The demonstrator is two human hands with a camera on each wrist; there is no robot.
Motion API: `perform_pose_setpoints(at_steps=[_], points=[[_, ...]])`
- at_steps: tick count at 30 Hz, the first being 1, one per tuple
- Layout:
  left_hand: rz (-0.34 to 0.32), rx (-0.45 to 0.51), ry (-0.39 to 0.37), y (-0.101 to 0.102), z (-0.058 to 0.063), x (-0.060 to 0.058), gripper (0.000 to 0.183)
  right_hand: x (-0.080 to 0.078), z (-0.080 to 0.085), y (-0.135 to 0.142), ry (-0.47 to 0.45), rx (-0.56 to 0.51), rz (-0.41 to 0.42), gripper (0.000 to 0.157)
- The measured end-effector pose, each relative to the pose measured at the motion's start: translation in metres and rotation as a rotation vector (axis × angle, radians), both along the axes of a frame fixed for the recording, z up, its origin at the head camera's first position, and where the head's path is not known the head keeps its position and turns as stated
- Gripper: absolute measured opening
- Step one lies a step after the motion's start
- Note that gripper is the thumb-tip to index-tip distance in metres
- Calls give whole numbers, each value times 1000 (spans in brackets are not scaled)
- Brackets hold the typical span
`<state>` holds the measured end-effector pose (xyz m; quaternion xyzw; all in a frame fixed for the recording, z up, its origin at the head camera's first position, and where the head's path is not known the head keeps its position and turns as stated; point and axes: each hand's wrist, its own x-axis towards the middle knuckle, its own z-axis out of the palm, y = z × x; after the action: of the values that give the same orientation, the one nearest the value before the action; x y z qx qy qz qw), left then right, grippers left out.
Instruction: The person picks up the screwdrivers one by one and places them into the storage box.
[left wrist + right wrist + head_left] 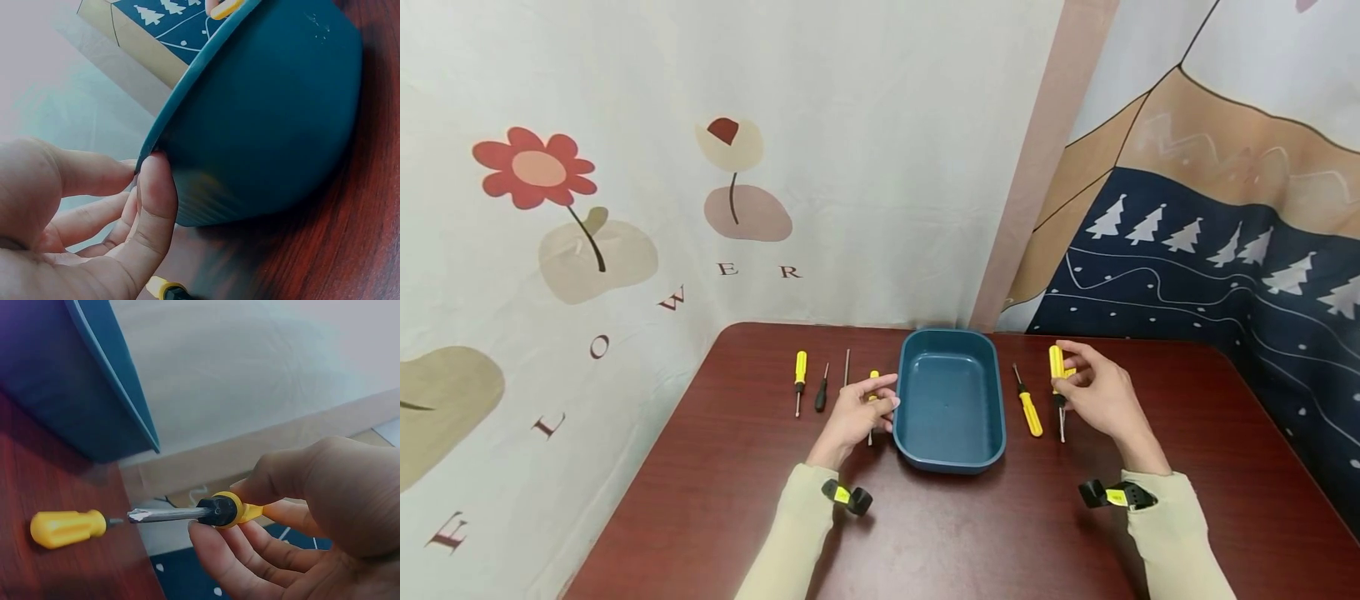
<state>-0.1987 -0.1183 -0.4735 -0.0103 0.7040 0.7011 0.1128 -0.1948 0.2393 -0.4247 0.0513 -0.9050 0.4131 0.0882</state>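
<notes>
A deep blue plastic bin stands on the table between my hands. My left hand pinches its left rim, the thumb against the outer wall and the index finger at the edge in the left wrist view. My right hand grips a yellow-handled screwdriver by its handle, right of the bin. Its shaft points down toward the table in the head view, and the cross-shaped tip shows in the right wrist view. Another yellow screwdriver lies between the bin and my right hand.
Left of the bin lie a yellow screwdriver, a black-handled screwdriver and a thin metal shaft. One more yellow-handled screwdriver is partly hidden by my left hand. Printed curtains hang behind the table.
</notes>
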Motion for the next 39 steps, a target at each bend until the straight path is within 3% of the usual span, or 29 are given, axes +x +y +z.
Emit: perform_pose_setpoints(at_steps=[6, 15, 25, 39], points=[[-11, -1, -16, 0, 2, 2, 45, 2, -1, -11, 15, 1, 29, 56], [-35, -6, -32, 0, 18, 7, 47, 1, -4, -25, 0, -14, 67, 56], [-20, 20, -15, 0, 1, 1, 48, 0, -2, -36, -12, -23, 112, 55], [6, 4, -2, 1, 0, 2, 45, -10, 7, -50, -92, -45, 166, 54]])
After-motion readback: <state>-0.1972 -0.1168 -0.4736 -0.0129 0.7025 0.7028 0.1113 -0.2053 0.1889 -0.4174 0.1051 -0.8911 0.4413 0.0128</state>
